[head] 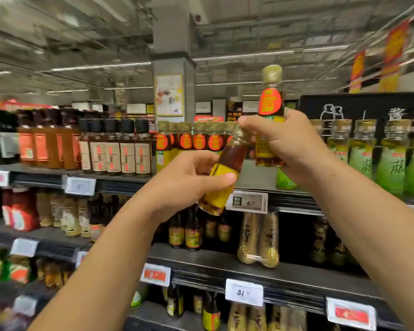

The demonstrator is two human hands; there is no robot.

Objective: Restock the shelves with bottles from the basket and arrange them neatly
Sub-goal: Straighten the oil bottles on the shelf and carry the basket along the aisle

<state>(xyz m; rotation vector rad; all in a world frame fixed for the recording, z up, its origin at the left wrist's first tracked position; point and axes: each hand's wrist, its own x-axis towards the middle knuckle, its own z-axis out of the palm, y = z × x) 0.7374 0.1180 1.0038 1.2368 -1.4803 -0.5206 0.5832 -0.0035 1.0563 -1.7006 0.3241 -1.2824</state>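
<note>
Head view, left hand (189, 180) gripping a tilted yellow bottle (225, 173), right hand (285, 144) gripping an upright bottle (270, 111), both held up before the top shelf (120, 179), matching bottles (191, 139) behind, green bottles (390, 158) right, price tag (247, 201) just below.

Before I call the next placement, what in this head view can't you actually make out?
- Basket: not in the head view at all.
- Tilted bottle in the left hand: cap hidden behind the right hand.
- Upright bottle: lower label covered by the right hand's fingers.
- Price tags: print too small and blurred.
- Far-left bottles: motion-blurred.
</note>
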